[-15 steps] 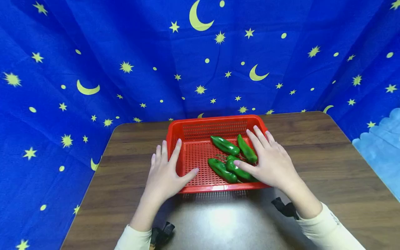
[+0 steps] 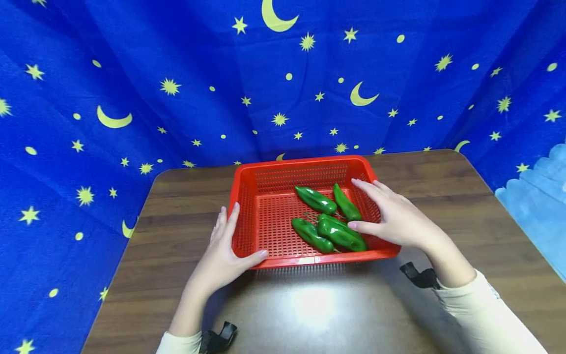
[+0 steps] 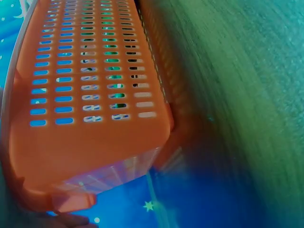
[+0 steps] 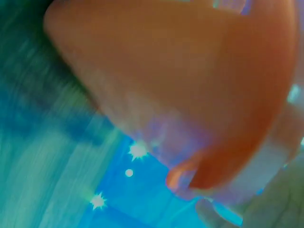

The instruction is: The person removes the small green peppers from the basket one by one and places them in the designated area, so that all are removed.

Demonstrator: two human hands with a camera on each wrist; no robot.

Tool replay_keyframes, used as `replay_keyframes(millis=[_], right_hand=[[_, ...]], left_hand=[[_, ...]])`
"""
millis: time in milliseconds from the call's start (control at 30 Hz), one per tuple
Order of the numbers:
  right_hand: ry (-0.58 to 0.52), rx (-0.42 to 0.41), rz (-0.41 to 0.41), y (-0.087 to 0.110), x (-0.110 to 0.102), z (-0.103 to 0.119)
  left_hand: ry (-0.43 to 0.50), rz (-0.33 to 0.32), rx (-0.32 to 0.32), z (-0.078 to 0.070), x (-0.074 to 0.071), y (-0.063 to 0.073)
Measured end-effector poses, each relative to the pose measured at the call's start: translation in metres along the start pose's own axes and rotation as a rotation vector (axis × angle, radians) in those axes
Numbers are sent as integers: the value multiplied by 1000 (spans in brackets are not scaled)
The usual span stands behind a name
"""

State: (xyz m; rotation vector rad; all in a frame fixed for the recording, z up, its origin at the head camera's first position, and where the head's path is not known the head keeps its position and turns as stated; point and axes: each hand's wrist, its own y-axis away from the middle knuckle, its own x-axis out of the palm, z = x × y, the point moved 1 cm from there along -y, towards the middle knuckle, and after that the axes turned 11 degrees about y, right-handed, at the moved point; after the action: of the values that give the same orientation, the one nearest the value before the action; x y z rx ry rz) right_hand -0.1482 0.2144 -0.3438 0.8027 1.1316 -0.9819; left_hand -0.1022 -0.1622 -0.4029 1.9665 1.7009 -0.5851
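Note:
A red slotted plastic basket (image 2: 300,163) stands on the table between both hands, with several green peppers (image 2: 316,199) inside toward its right half. My left hand (image 2: 216,260) lies along the basket's left side, fingers extended outside the wall and thumb over the front left corner. The right hand (image 2: 400,216) is at the right side, its fingers reaching along the rim and its thumb pointing inward above a pepper (image 2: 340,233). Fingers of both hands look mostly straight. In the left wrist view the basket's slotted wall (image 3: 90,147) fills the left side; the right wrist view shows a blurred basket corner (image 4: 156,71).
The brown wood-grain table (image 2: 177,216) extends around the basket, with a bright glare in front. A blue curtain (image 2: 199,118) with yellow moons and stars hangs behind and at the sides. Black straps (image 2: 218,339) are at the wrists.
Both hands have moved outward from over the basket to its left and right sides. The right thumb has drawn back from the peppers. The view has shifted slightly.

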Motion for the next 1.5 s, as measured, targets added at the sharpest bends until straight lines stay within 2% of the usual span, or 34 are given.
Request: replay_keyframes(millis=[133, 200, 367, 633, 967, 1400, 1500], right_hand=[[-42, -50, 64, -13, -2, -11], [-36, -105, 62, -21, -1, -15], [56, -206, 59, -42, 1, -19], [226, -189, 130, -70, 8, -18], [430, -211, 202, -82, 22, -14], [509, -189, 386, -92, 21, -10], [514, -193, 401, -93, 21, -9]], left_hand=[[52, 15, -12, 3, -2, 3], [72, 14, -8, 4, -3, 4], [84, 11, 1, 3, -6, 4], [57, 6, -16, 2, -6, 4], [68, 17, -26, 2, -3, 3], [82, 29, -24, 4, 2, 2], [91, 32, -23, 4, 2, 1]])
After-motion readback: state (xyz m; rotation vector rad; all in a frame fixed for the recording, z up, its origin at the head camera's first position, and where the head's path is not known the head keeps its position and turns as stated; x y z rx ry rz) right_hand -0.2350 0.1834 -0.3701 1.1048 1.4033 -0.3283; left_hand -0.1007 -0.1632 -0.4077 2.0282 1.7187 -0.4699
